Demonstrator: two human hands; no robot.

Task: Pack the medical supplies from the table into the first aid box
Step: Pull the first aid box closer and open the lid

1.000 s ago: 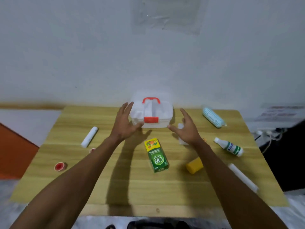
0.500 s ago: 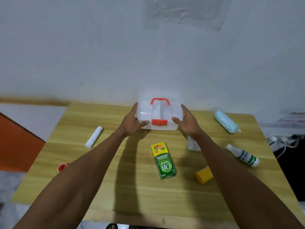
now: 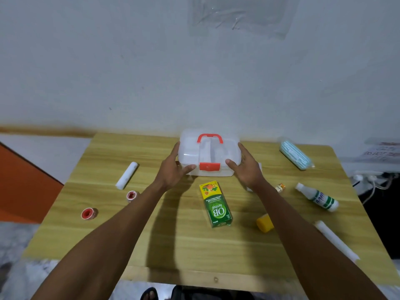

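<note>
Wooden table (image 3: pixel 173 245) | left hand (image 3: pixel 173 173), right hand (image 3: pixel 245 169) grip first aid box (image 3: pixel 208 151)

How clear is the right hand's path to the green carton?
Probably yes: the right hand grips the first aid box; the green carton lies flat just nearer, nothing between. It must release the box first.

We face a pale grey wall (image 3: pixel 108 61) with a clear plastic sheet (image 3: pixel 240 16) stuck on it behind the wooden surface (image 3: pixel 173 245), an orange panel (image 3: pixel 21 187) off its left edge, white cables (image 3: pixel 372 180) off its right.
</note>
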